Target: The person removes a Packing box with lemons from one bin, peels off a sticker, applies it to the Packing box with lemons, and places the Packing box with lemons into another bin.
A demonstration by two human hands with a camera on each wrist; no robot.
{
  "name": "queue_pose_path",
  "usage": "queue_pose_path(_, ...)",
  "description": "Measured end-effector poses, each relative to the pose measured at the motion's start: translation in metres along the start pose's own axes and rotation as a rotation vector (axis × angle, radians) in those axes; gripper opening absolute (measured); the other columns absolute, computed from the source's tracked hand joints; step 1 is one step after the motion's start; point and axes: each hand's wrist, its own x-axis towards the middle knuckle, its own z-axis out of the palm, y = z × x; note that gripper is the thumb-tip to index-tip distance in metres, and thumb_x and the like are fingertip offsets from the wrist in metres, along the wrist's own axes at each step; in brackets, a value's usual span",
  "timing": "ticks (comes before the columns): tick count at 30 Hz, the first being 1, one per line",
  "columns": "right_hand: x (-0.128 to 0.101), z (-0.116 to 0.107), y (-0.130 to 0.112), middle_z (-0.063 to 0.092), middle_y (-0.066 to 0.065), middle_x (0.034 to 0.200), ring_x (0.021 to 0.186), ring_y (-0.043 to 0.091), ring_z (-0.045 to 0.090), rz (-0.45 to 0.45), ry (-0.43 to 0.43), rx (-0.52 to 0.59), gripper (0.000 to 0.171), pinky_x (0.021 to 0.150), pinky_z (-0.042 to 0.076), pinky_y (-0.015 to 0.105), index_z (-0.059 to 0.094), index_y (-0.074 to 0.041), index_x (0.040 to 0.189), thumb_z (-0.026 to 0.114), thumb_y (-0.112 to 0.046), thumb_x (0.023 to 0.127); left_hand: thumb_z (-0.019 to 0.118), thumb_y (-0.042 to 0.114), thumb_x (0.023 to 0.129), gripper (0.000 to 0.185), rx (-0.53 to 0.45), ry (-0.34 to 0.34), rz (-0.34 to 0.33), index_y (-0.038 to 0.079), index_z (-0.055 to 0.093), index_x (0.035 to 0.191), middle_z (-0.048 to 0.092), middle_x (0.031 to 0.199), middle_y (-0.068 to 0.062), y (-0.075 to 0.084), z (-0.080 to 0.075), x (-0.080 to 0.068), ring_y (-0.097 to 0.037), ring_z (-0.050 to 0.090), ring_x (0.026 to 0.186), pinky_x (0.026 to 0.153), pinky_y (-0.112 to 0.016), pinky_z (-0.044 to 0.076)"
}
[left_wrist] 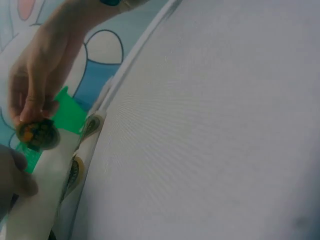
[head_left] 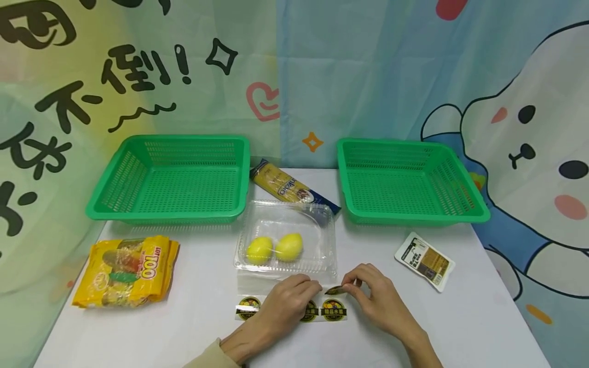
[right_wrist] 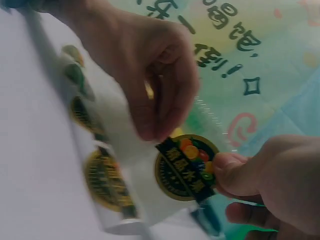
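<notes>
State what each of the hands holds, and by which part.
Right hand pinches a round sticker by its edge; left hand holds down the sticker strip.

Round fruit sticker (right_wrist: pixel 186 167) — half-peeled, pinched

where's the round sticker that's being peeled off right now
In the head view the round sticker is pinched by the right hand just above the sticker strip, in front of the clear lemon box.

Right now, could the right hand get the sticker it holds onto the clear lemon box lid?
Probably yes. The right hand pinches the round sticker just in front of the closed clear box, and nothing lies between them; the left hand sits lower, on the sticker strip.
</notes>
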Motion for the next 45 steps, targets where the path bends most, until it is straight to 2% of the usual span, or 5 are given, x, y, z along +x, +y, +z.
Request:
queue_pose_path(20, 0.073, -0.014, -0.036, 0.064, -0.007, 0.080, 0.069, 0.007, 0.050, 0.018, -0.008, 0.130, 0.007, 0.062, 0.043, 0.025, 0.071, -0.018, 0.101, 0.073, -0.012, 0.099, 0.062, -0.006, 0.081, 0.028, -0.038, 0.047, 0.037, 0.007, 0.076, 0.101, 0.077, 0.101, -0.001, 0.004, -0.009, 0.006, -0.014, 0.071, 0.096, 0.096, -0.023, 0.057)
queue_pose_path(26, 0.109, -0.007, -0.040, 0.067, -0.005, 0.083, 0.070, 0.012, 0.049, 0.051, -0.089, 0.155, 0.005, 0.065, 0.043, 0.028, 0.072, -0.016, 0.103, 0.068, -0.018, 0.102, 0.065, -0.004, 0.088, 0.019, -0.137, 0.273, -0.085, 0.003, 0.076, 0.101, 0.074, 0.092, -0.003, -0.010, -0.033, 0.020, -0.016, 0.067, 0.084, 0.083, -0.024, 0.059)
queue_pose_path(30, 0.126, 0.000, -0.041, 0.067, 0.001, 0.085, 0.070, 0.014, 0.051, 0.083, -0.124, 0.167, 0.005, 0.063, 0.044, 0.027, 0.072, -0.013, 0.105, 0.068, -0.014, 0.103, 0.070, -0.002, 0.088, 0.017, -0.154, 0.373, -0.296, 0.001, 0.075, 0.104, 0.074, 0.094, -0.007, -0.029, -0.045, 0.029, -0.021, 0.066, 0.086, 0.079, -0.026, 0.057)
queue_pose_path(36, 0.139, 0.008, -0.044, 0.068, 0.003, 0.088, 0.070, 0.016, 0.055, 0.131, -0.154, 0.170, 0.007, 0.062, 0.046, 0.028, 0.072, -0.012, 0.106, 0.067, -0.015, 0.103, 0.080, 0.008, 0.090, 0.013, -0.268, 0.271, -0.601, 0.005, 0.077, 0.102, 0.077, 0.096, -0.006, -0.058, -0.057, 0.041, -0.024, 0.066, 0.089, 0.074, -0.034, 0.054)
queue_pose_path(45, 0.149, 0.022, -0.041, 0.065, 0.003, 0.083, 0.068, 0.014, 0.050, 0.139, -0.154, 0.157, 0.008, 0.060, 0.042, 0.026, 0.072, -0.009, 0.104, 0.069, -0.015, 0.102, 0.079, -0.004, 0.086, 0.015, -0.309, 0.206, -0.633, 0.004, 0.078, 0.099, 0.078, 0.089, -0.007, -0.072, -0.055, 0.046, -0.021, 0.067, 0.082, 0.070, -0.033, 0.056)
